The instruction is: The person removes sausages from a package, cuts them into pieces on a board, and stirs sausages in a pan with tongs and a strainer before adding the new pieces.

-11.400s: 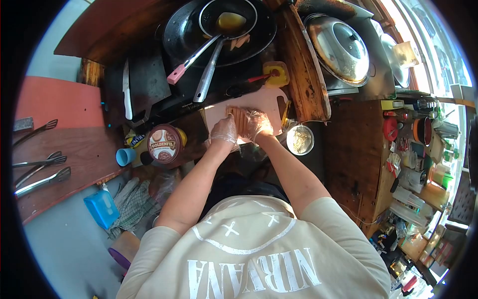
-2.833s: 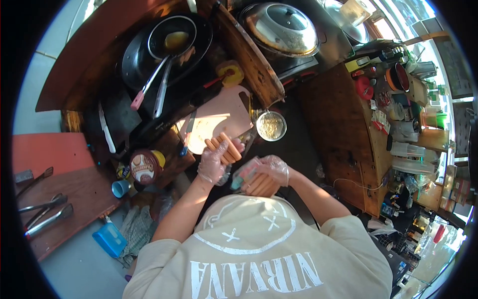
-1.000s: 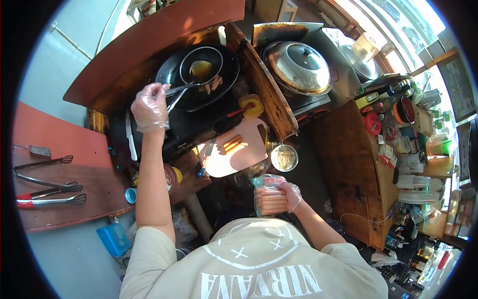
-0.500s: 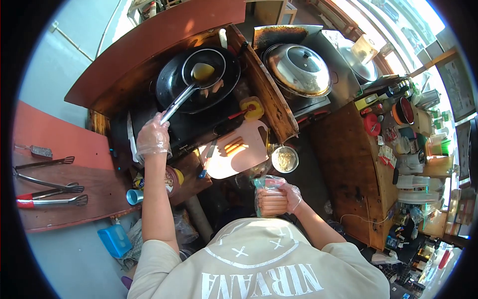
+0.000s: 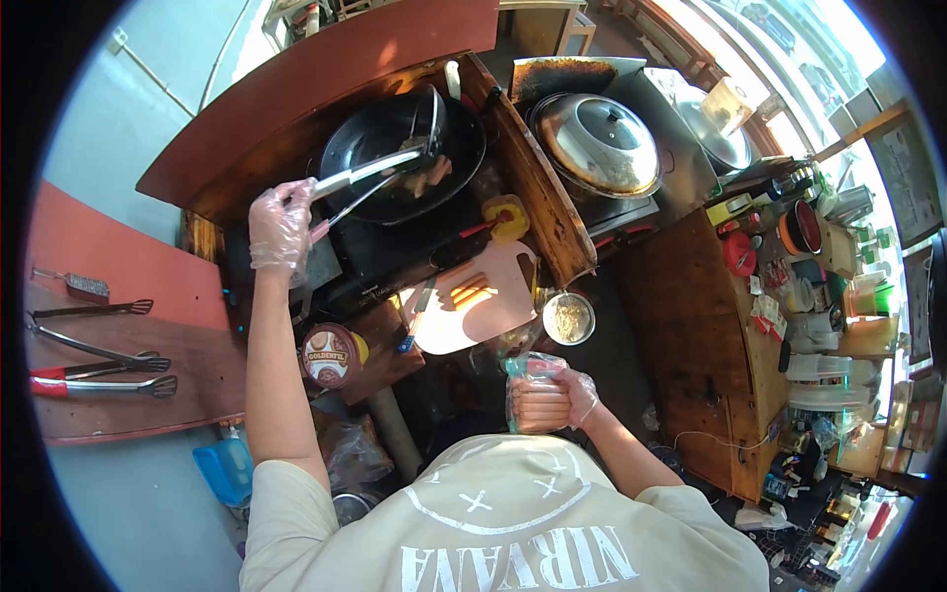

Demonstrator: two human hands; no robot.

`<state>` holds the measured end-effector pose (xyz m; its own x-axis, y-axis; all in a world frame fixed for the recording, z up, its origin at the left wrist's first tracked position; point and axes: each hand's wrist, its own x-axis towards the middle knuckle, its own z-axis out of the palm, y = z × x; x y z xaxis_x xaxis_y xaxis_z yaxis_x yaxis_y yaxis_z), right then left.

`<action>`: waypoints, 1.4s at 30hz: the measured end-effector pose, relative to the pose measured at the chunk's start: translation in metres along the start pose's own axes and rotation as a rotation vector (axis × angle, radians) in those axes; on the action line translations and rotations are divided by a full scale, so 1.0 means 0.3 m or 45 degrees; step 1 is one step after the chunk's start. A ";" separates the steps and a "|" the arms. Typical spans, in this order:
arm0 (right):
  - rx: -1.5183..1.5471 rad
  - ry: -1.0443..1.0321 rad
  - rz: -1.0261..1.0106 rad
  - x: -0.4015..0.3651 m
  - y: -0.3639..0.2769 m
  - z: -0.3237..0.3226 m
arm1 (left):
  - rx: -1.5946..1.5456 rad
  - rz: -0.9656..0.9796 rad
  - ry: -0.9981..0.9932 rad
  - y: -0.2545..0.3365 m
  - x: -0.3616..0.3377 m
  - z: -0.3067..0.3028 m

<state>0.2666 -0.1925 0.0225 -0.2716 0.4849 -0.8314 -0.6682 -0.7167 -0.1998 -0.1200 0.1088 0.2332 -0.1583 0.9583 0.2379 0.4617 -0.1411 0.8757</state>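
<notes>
My left hand (image 5: 280,227), in a clear plastic glove, is closed round the handle of a ladle (image 5: 375,168). The ladle's bowl is tipped on its side over a black wok (image 5: 365,138) with a few pieces of food (image 5: 428,178) in it. Gloved too, my right hand (image 5: 580,397) grips a plastic pack of sausages (image 5: 539,403) in front of my chest. Ahead of it, several sausages (image 5: 472,292) lie on a pink cutting board (image 5: 503,314), with a blue-handled knife (image 5: 416,318) at the board's left edge.
A lidded pot (image 5: 600,144) stands right of the wooden partition (image 5: 538,173). A bowl (image 5: 569,318) sits right of the board, a round tub (image 5: 330,357) to its left. Tongs (image 5: 109,367) lie on the left shelf. A wooden counter (image 5: 691,345) with containers is at right.
My left hand has moved left and up a little. The ladle's bowl has turned from facing up, with yellow liquid in it, onto its side. My right hand still holds the pack.
</notes>
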 end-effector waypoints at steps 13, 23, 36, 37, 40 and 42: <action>-0.017 0.075 -0.014 0.012 -0.003 0.036 | -0.828 -0.956 0.128 -0.444 0.036 -0.216; -0.077 0.087 -0.018 0.104 -0.029 0.182 | -1.082 -1.039 0.255 -0.572 -0.048 -0.224; -0.117 -0.015 0.042 0.268 -0.048 0.469 | -1.036 -1.031 0.305 -0.584 -0.084 -0.233; -0.122 -0.017 0.048 0.286 -0.046 0.483 | -0.998 -1.013 0.282 -0.574 -0.090 -0.232; -0.143 -0.010 0.060 0.318 -0.035 0.534 | -0.972 -0.997 0.290 -0.576 -0.105 -0.228; -0.157 0.033 0.021 0.328 -0.027 0.568 | -0.977 -0.990 0.287 -0.586 -0.111 -0.239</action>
<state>0.1272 -0.0535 0.0306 -0.2625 0.4607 -0.8479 -0.5733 -0.7812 -0.2470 -0.2586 0.0840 0.1015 -0.3606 0.7964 -0.4854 -0.4811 0.2871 0.8284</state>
